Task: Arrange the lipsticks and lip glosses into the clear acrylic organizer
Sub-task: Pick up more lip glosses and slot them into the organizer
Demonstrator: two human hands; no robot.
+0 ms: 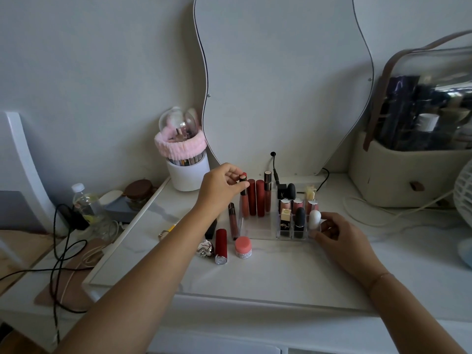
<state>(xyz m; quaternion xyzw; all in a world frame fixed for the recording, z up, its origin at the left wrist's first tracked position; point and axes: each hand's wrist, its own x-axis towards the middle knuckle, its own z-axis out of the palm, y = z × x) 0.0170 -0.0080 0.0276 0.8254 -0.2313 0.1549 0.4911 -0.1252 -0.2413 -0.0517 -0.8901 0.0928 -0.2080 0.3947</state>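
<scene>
Between left grip's (221, 186) pinched fingertips, upright lip gloss (244, 200) in organizer (258, 229); right grip (333, 232) clasping organizer's corner.

left hand (221, 186) reaching forward, fingertips pinched, right hand (337, 232) lower, fingers curled

A single wide-angle view from head height looks forward and down along both forearms onto the white worktop (268, 274), near enough that the arms enter from the bottom edge. It faces the wall, with a wavy-edged mirror (283, 80) standing straight ahead. The clear acrylic organizer (258, 229) sits near the middle of the frame; the edges bend outward.
</scene>
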